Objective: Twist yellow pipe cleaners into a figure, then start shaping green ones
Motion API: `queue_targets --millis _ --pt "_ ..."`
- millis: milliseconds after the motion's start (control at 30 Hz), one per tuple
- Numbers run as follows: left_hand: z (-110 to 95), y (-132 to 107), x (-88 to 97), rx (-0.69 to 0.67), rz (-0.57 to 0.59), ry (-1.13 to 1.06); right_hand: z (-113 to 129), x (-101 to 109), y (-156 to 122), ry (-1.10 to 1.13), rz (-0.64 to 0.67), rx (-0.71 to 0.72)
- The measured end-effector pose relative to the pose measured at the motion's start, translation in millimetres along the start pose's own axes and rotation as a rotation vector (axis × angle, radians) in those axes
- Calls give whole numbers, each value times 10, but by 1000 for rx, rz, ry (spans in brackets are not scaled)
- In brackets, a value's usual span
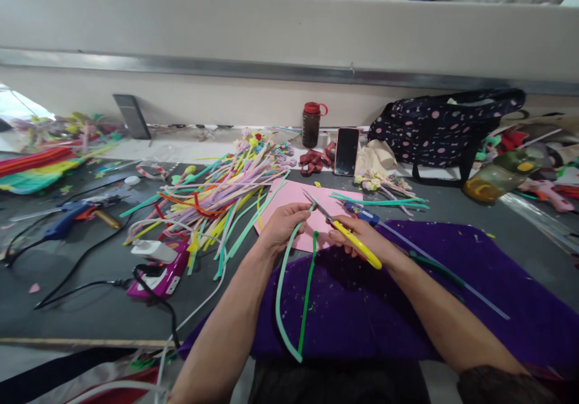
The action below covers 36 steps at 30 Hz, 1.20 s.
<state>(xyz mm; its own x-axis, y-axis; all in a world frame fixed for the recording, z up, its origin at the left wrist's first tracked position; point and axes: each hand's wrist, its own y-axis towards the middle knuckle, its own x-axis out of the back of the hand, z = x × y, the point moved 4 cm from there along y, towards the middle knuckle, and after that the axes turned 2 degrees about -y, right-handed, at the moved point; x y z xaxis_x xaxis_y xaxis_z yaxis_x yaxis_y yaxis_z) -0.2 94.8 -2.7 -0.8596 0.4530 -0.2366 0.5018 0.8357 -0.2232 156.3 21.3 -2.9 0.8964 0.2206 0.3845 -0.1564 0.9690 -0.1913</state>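
My left hand [286, 224] pinches a mint-green pipe cleaner [281, 295], whose long tail curves down over the purple cloth [344, 313]. In my right hand [357, 235] is a pair of scissors [355, 242] with yellow handles. The blades are parted and lie at the pipe cleaner's end by my left fingertips; whether they touch it I cannot tell. A darker green pipe cleaner [308, 289] runs down the cloth between my arms. Under both hands lies a pink sheet [283, 202].
Left of the sheet is a heap of coloured pipe cleaners [235, 193]. A blue glue gun [67, 220] and a magenta power strip [174, 271] with cords lie further left. Behind stand a dark bottle [310, 128], a phone [347, 151] and a patterned bag [429, 129]. Another glue gun [362, 213] is beside my right hand.
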Motion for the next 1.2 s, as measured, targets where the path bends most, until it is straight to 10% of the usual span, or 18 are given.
queue_targets --millis 1200 --pt "361 228 322 100 -107 559 -13 -106 389 1 146 -273"
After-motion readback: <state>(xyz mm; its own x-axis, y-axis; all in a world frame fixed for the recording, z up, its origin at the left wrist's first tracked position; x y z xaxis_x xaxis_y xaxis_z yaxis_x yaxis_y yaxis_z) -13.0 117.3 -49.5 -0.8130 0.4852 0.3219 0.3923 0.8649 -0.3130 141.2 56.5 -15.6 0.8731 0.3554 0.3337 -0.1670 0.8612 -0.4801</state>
